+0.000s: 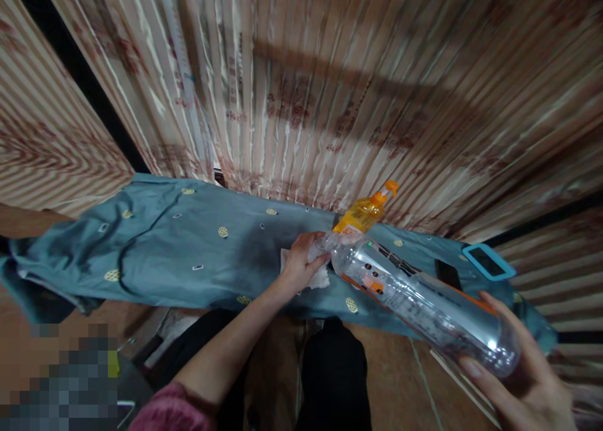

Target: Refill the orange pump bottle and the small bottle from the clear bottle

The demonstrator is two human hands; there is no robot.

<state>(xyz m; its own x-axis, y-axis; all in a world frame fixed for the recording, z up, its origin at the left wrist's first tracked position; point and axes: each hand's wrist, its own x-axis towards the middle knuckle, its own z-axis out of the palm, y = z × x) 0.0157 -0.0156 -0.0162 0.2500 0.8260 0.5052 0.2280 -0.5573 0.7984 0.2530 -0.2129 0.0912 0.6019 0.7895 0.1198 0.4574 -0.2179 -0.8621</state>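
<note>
A large clear plastic bottle (424,299) with a silver-and-orange label lies slantwise across the right half of the view, tilted with its neck toward the left. My left hand (301,264) is closed round the bottle's neck. Around the base, my right hand (527,368) has its thumb and fingers on opposite sides of the plastic. A white tissue or cloth (319,279) shows below my left hand, on the blue-green cloth; whether the hand touches it I cannot tell. Just behind the bottle's neck stands a yellow pump bottle (360,214) with an orange top.
The blue-green patterned cloth (164,249) covers a long narrow surface. Toward its right end lie a dark phone-like object (447,274) and a light-blue framed object (490,261). Pleated curtains (292,104) hang close behind. My knees (334,368) are below the front edge.
</note>
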